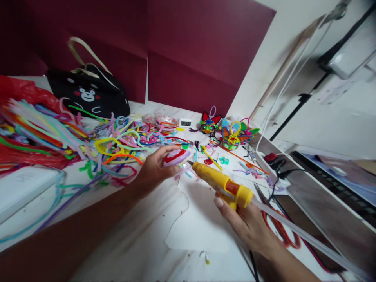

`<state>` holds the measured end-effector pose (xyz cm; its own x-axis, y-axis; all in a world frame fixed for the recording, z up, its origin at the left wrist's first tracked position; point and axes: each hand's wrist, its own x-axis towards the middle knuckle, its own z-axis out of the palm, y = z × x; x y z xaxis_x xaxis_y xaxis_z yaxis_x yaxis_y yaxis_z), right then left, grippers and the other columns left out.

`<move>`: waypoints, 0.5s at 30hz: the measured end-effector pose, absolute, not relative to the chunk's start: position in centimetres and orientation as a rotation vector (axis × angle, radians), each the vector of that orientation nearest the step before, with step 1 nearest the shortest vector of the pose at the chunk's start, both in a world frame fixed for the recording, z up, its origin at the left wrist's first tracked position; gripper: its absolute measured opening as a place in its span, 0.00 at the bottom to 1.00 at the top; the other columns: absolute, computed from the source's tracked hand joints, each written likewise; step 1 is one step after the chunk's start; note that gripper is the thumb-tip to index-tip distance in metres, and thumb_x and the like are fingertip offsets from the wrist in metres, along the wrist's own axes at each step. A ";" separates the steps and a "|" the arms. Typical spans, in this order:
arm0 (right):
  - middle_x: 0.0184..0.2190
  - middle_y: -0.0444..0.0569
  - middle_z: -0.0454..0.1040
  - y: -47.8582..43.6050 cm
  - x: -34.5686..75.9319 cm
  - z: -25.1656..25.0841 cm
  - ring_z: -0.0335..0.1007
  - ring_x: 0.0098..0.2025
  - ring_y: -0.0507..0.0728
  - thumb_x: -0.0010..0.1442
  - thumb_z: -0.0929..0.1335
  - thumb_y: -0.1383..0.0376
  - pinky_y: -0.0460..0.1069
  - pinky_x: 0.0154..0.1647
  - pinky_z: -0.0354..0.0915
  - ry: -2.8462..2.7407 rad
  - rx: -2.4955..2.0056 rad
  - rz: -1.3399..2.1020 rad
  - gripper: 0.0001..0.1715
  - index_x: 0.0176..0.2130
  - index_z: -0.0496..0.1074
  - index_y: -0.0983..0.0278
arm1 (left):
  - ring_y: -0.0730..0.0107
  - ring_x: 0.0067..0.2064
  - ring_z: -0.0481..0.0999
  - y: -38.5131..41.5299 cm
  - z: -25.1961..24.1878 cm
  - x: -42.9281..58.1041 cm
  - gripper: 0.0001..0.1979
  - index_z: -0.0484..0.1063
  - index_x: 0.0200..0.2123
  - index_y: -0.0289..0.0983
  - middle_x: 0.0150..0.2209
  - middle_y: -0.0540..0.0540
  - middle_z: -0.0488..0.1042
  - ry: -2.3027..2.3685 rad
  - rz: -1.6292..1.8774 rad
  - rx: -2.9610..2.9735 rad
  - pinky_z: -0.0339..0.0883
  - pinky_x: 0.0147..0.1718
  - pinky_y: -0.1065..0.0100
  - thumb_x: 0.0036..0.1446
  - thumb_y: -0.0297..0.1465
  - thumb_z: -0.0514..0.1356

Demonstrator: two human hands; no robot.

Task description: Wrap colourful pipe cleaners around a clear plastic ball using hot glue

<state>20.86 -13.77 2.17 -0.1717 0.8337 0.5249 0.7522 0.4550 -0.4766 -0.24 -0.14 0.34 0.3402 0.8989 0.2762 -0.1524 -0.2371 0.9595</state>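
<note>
My left hand [157, 167] is closed round a small rounded craft piece [178, 156] covered in purple, red and green pipe cleaners. A yellow hot glue gun [219, 182] is gripped in my right hand [246, 221], with a long clear glue stick [296, 225] jutting from its back. The gun's nozzle points at the craft piece, right at its edge; whether it touches cannot be made out. Below both hands lies a white sheet with a wavy edge [202, 223]. Part of the craft piece is hidden by my left fingers.
Loose pipe cleaners [117, 143] heap up at the left, by a red plastic bag [17, 150]. A black bag [88, 92], small clock [185, 123] and finished colourful ornaments [230, 137] stand behind. Red-handled scissors [282, 227] and a phone [308, 235] lie at right, near a power strip [279, 178].
</note>
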 end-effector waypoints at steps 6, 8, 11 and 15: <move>0.25 0.44 0.68 -14.0 20.7 2.2 0.66 0.26 0.54 0.68 0.61 0.60 0.48 0.28 0.62 -1.998 -1.319 0.125 0.14 0.31 0.65 0.61 | 0.50 0.53 0.76 -0.1 0.4 -0.1 0.29 0.72 0.50 0.37 0.50 0.42 0.78 0.731 1.179 1.485 0.71 0.48 0.58 0.42 0.35 0.69; 0.25 0.44 0.68 -14.0 20.7 2.2 0.67 0.26 0.54 0.68 0.62 0.60 0.49 0.28 0.62 -2.008 -1.325 0.133 0.14 0.31 0.65 0.61 | 0.50 0.52 0.76 -0.1 0.3 -0.1 0.29 0.73 0.49 0.37 0.49 0.42 0.78 0.721 1.193 1.491 0.72 0.48 0.59 0.41 0.35 0.70; 0.25 0.44 0.66 -14.0 20.6 2.1 0.66 0.26 0.54 0.68 0.62 0.60 0.49 0.27 0.61 -2.009 -1.312 0.142 0.14 0.30 0.63 0.61 | 0.51 0.51 0.77 0.0 0.2 -0.1 0.29 0.73 0.49 0.37 0.49 0.42 0.79 0.722 1.201 1.493 0.72 0.48 0.59 0.41 0.36 0.70; 0.25 0.44 0.65 -13.7 20.8 2.0 0.65 0.26 0.54 0.68 0.62 0.61 0.49 0.27 0.60 -1.984 -1.263 0.132 0.13 0.30 0.62 0.60 | 0.51 0.51 0.77 0.0 0.1 -0.1 0.29 0.73 0.49 0.37 0.49 0.42 0.79 0.731 1.200 1.477 0.72 0.47 0.59 0.41 0.35 0.70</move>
